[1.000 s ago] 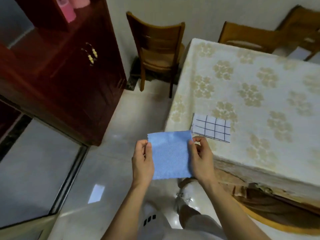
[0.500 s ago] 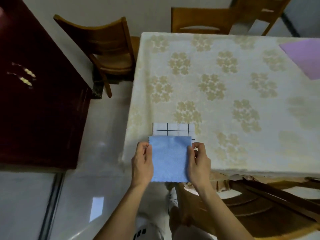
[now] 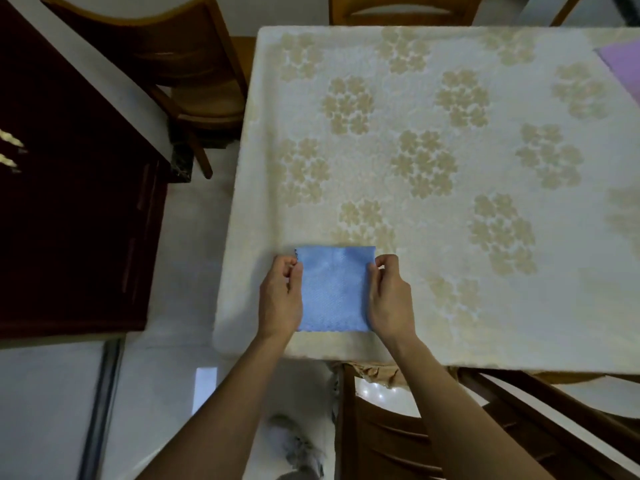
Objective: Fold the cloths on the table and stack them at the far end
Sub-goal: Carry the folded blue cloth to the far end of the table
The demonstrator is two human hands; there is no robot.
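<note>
We hold a folded blue cloth [image 3: 334, 289] at the near left corner of the table [image 3: 450, 306], over its floral tablecloth. Our left hand [image 3: 281, 296] pinches the cloth's left edge, fingers curled against the thumb. Our right hand [image 3: 389, 296] pinches the right edge in the same manner. We cannot tell whether the cloth rests flat on the surface or sits just above it. A purple cloth [image 3: 623, 69] lies at the table's right edge, well apart from the blue one. No brand, label or legible writing appears on either cloth. A wooden chair [image 3: 194, 74] stands left of the table.
</note>
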